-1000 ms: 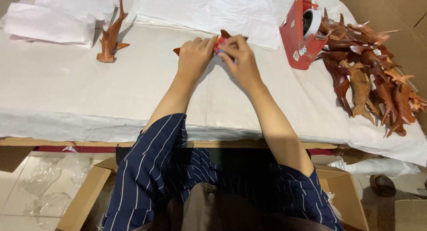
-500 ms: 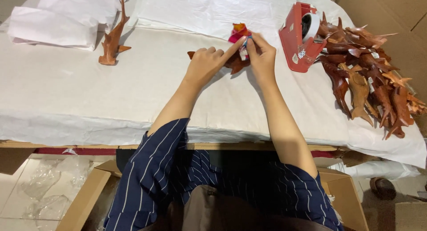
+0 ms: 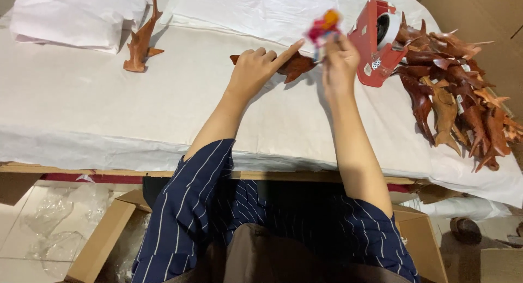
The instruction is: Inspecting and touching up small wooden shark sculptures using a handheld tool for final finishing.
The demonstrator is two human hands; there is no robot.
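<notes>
A brown carved wooden fish figure [image 3: 297, 66] lies flat on the white paper-covered table [image 3: 98, 108]. My left hand [image 3: 256, 70] rests on it, index finger stretched out along its body. My right hand [image 3: 339, 59] is lifted just above and to the right, pinching a small red, pink and orange tag [image 3: 321, 28] between fingers and thumb. The tag is blurred, and I cannot tell whether it still touches the figure.
A red tape dispenser [image 3: 375, 43] stands right beside my right hand. A pile of several brown wooden figures [image 3: 457, 92] fills the right end. One wooden figure [image 3: 140, 40] stands upright at the far left near crumpled white paper [image 3: 71, 16]. Open cardboard boxes [image 3: 103, 234] sit below the table edge.
My right hand has pulled up and to the right with the coloured tag, away from the figure. My left hand has stayed on the figure, its index finger now extended.
</notes>
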